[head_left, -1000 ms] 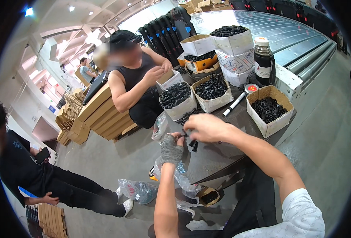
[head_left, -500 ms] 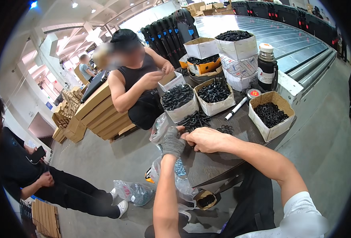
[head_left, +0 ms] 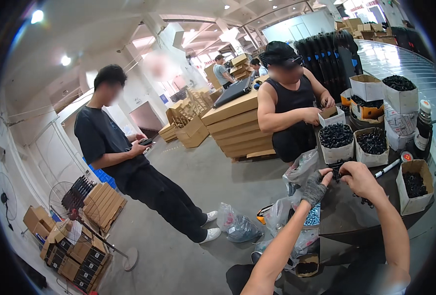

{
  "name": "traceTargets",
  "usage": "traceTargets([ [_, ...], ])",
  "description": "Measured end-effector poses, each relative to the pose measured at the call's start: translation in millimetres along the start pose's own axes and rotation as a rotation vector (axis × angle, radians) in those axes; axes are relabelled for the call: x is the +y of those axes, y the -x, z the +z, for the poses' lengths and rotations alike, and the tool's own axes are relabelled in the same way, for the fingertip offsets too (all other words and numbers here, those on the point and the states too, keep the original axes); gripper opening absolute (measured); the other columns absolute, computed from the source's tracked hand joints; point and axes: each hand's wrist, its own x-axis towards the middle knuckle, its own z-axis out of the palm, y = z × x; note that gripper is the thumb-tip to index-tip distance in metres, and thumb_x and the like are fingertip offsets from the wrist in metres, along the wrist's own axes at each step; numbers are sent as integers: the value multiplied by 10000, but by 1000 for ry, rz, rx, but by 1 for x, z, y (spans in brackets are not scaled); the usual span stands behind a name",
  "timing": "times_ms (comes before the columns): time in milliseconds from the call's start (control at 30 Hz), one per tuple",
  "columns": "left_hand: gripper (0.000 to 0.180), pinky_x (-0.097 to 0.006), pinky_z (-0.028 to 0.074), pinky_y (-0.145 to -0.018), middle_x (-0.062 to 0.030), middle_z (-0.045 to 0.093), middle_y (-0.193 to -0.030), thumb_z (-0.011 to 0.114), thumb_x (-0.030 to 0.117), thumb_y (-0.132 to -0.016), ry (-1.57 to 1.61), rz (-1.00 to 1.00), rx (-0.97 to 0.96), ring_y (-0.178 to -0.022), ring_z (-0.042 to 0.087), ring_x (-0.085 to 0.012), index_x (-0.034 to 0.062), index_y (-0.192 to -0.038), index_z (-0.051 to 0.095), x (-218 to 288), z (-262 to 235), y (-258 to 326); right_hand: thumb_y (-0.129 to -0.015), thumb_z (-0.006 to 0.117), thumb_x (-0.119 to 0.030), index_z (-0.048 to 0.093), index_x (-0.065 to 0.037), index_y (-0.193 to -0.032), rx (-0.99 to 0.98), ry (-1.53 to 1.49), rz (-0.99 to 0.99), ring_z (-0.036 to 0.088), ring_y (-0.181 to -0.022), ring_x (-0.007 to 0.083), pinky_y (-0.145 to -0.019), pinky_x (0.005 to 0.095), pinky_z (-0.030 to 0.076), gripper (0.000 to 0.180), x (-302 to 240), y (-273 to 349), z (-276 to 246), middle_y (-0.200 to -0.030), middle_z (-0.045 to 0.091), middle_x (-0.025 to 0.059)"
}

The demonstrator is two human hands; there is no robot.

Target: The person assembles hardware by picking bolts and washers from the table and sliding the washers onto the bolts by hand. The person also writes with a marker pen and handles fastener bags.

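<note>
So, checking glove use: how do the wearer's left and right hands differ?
The left hand wears a grey knitted fingerless glove; the right hand is bare. The left hand is nearer the clear plastic bags, the right hand nearer the slim white marker. Both are near black bolts.

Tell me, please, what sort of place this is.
Probably a factory or warehouse work area: small black parts in open boxes, stacked brown cartons and a standing fan.

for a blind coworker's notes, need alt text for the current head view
The wearer's left hand in a grey fingerless glove and bare right hand work over a dark table beside open boxes of small black parts. Nearby, a co-worker works at a white box; another person stands holding a dark device.
</note>
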Motion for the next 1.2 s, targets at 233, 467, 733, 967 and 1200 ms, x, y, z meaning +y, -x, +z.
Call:
traceTargets([
  [233,270,-267,522,-766,-50,680,-1010,629,196,-986,123,252,25,-874,631,-111,33,-1198,659,30,22,27,-790,709,18,565,11,-1071,-5,-228,142,680,-809,265,-742,367,536,316,-11,6,2,-876,679,164],
  [467,205,-284,546,-629,-89,676,-873,635,125,-974,416,-20,115,-704,644,-151,5,-1140,618,63,14,45,-819,691,3,632,21,-992,2,-763,222,631,-727,102,-643,284,534,184,-5,9,9,-841,672,69],
  [733,178,-314,590,-645,-100,651,-932,655,84,-947,453,12,193,-745,677,-181,15,-1095,585,73,13,53,-849,698,-28,674,43,-1059,-73,-658,186,636,-755,103,-672,267,531,223,-8,4,0,-854,694,56],
  [967,190,-248,500,-712,-29,666,-884,721,80,-895,324,-91,150,-776,612,-104,31,-1061,642,35,-19,69,-809,681,-110,730,-5,-901,31,78,134,693,-865,319,-787,391,539,148,11,30,-58,-912,717,162],
  [1200,209,-238,496,-739,-38,672,-917,741,106,-895,506,-143,34,-811,617,-99,26,-1059,639,17,-9,88,-818,732,-151,723,-37,-1003,-225,319,175,596,-1047,310,-925,406,465,218,33,57,-40,-1000,638,122],
])
